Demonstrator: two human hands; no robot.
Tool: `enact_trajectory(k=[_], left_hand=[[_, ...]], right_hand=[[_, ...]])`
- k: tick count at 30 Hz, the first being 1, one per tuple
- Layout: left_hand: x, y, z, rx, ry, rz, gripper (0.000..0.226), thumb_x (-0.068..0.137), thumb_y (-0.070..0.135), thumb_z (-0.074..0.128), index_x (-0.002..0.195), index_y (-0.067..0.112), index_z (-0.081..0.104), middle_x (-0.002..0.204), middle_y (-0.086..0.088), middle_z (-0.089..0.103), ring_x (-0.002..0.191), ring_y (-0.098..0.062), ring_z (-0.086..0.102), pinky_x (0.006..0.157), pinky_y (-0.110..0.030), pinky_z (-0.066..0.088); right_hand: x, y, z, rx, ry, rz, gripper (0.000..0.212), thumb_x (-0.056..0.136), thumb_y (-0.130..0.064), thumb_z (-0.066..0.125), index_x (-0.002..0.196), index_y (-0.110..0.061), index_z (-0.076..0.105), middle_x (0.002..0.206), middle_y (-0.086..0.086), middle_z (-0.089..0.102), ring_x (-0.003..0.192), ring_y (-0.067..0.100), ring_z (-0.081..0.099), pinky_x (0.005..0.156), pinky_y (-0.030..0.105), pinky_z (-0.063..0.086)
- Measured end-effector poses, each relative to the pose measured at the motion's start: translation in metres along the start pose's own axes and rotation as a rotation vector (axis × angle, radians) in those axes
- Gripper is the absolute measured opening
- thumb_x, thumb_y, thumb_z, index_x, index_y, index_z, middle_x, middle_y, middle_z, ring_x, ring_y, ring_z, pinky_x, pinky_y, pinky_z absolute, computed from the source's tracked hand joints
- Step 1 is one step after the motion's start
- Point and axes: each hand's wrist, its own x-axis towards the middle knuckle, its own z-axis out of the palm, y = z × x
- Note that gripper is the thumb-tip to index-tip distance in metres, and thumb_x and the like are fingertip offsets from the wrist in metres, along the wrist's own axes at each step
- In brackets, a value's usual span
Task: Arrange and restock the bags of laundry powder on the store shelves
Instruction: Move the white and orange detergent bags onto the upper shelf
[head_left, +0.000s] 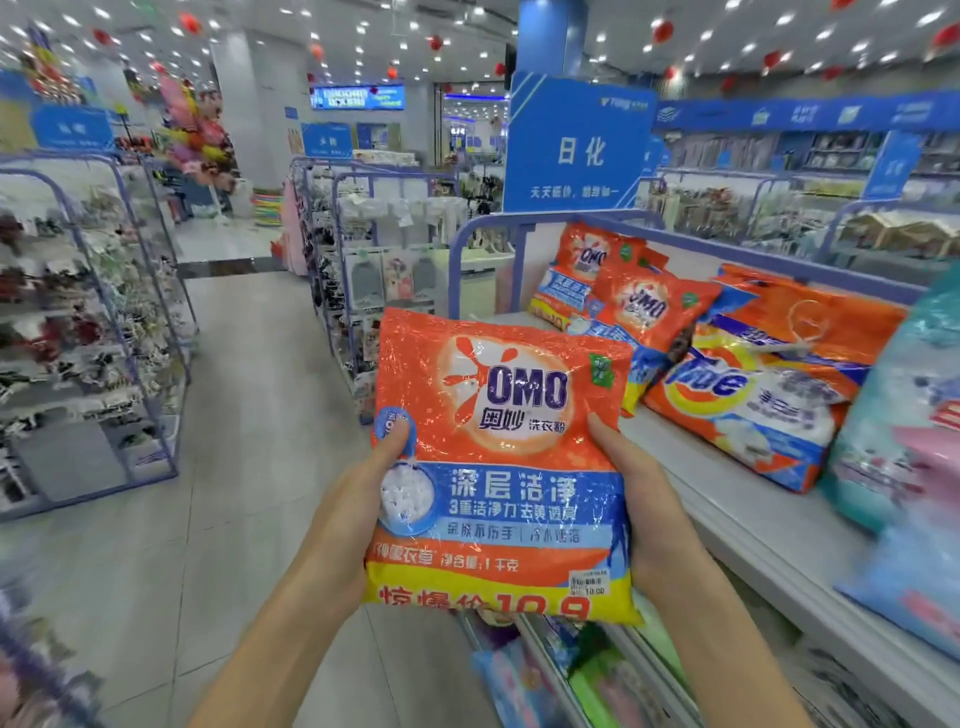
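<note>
I hold an orange, blue and yellow OMO laundry powder bag (509, 467) upright in front of me, beside the top shelf (737, 514). My left hand (353, 499) grips its left edge, thumb on the front. My right hand (644, 499) grips its right edge, thumb on the front too. Two more OMO bags (639, 306) lean on the shelf's far end. An orange Tide bag (763, 384) lies right of them.
Teal, pink and blue bags (904, 457) fill the shelf at the right edge. Lower shelves (587, 670) hold coloured packs. A blue sign (576, 150) stands behind the shelf. The aisle floor (244, 415) runs left, flanked by wire racks (88, 332) of small goods.
</note>
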Motion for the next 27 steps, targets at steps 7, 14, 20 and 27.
enact_trajectory(k=[7,14,20,27], left_hand=[[0.153,0.046,-0.02,0.039,-0.067,-0.027,0.049,0.089,0.057,0.061,0.107,0.013,0.074,0.095,-0.017,0.078,0.078,-0.038,0.077,0.07,-0.049,0.063],[0.312,0.101,-0.025,0.092,-0.266,-0.051,0.045,0.09,0.051,0.063,0.104,0.011,0.08,0.105,-0.02,0.076,0.091,-0.042,0.075,0.083,-0.056,0.06],[0.418,0.139,0.021,0.136,-0.448,-0.039,0.044,0.088,0.044,0.068,0.111,0.007,0.075,0.101,-0.019,0.077,0.081,-0.037,0.077,0.061,-0.042,0.062],[0.503,0.151,0.106,0.16,-0.518,0.091,0.031,0.094,0.038,0.067,0.103,0.01,0.075,0.093,-0.014,0.079,0.084,-0.036,0.076,0.084,-0.053,0.061]], right_hand=[[0.125,-0.006,0.05,0.043,0.085,-0.042,0.03,0.095,-0.04,0.064,0.106,-0.015,0.075,0.1,0.016,0.079,0.082,0.032,0.078,0.075,0.045,0.063],[0.237,-0.014,0.094,0.102,0.295,-0.153,0.033,0.096,-0.042,0.063,0.111,-0.015,0.075,0.102,0.014,0.079,0.086,0.032,0.078,0.082,0.05,0.061],[0.305,-0.034,0.099,0.162,0.471,-0.267,0.035,0.095,-0.044,0.063,0.108,-0.015,0.078,0.106,0.015,0.078,0.094,0.034,0.077,0.085,0.049,0.059],[0.372,-0.071,0.073,0.171,0.615,-0.357,0.028,0.095,-0.04,0.066,0.081,-0.025,0.085,0.101,0.01,0.08,0.088,0.029,0.078,0.075,0.044,0.06]])
